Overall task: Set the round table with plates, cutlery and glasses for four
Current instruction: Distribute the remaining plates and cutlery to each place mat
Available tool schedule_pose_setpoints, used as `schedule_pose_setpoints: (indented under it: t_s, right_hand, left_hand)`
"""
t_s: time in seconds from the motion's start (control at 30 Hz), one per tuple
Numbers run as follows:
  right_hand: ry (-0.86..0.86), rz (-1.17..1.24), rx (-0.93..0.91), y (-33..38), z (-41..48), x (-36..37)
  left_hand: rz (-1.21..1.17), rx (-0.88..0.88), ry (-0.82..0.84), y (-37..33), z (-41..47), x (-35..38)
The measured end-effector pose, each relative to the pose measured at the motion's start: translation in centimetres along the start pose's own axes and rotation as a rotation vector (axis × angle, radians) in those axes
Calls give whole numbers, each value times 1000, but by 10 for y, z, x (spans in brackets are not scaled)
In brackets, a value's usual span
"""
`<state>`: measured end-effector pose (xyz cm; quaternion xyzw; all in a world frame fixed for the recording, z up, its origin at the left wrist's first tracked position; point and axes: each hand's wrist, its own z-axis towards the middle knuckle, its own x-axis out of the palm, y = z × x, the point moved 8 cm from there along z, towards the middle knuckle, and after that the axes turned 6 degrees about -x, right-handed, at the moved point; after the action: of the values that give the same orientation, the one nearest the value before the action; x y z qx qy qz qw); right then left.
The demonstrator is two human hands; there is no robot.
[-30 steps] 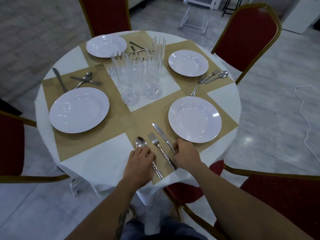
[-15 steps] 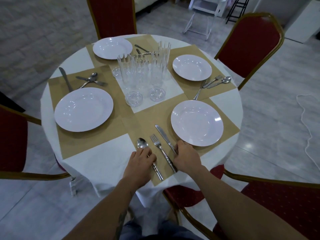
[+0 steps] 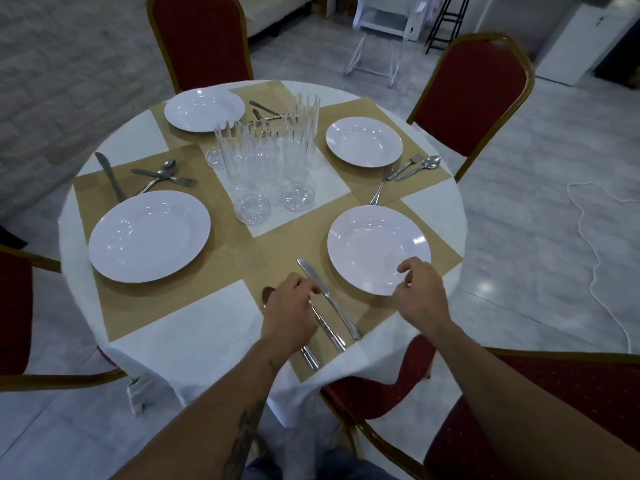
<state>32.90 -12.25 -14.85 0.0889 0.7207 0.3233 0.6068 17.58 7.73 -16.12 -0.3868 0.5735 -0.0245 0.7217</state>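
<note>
Since half a second ago the right hand (image 3: 420,295) has left the knife handle and gone to the near rim of the glossy white round plate (image 3: 375,245), fingers curled and spread, fingertips touching or just above the rim; whether they grip it I cannot tell. Left hand (image 3: 289,315) lies palm down over the cutlery, fingers loosely bent, covering the fork head and most of the steel spoon (image 3: 267,295), whose bowl peeks out at its left; no clear grasp shows. Beside it the shiny steel table knife (image 3: 327,297) lies free on the matte tan paper placemat (image 3: 277,247), blade pointing away, just left of the plate, with the fork handle (image 3: 330,330) between knife and spoon.

Three more white plates sit on tan mats around the white-clothed round table (image 3: 194,341), each with loose cutlery nearby. Ribbed clear tall glasses (image 3: 266,161) cluster at the centre, close together. Red padded chairs with gold frames (image 3: 471,98) ring the table.
</note>
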Motion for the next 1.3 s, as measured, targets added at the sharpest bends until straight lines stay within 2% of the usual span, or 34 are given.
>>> schedule_pose_setpoints:
  t_s: [0.17,0.27,0.33,0.5,1.0,1.3]
  right_hand:
    - [-55,220,421,-63,8,-14]
    - [2,536,617,-82,4,7]
    - [10,676,673,-96,10,24]
    - [30,751,670,-83,14,32]
    - [102,715,574,-78,11,27]
    - [121,729,574,-89,8,24]
  left_hand:
    - [-343,-229,-136,-8,25,-2]
    - [-378,-420,-100,-12,36,7]
    - [-368,-504,-17,-18,40,20]
    - [-365,-587,94,-25,48,47]
    - [-317,-604,91,-55,42,47]
    - [-383,-634,172,-48,36,55]
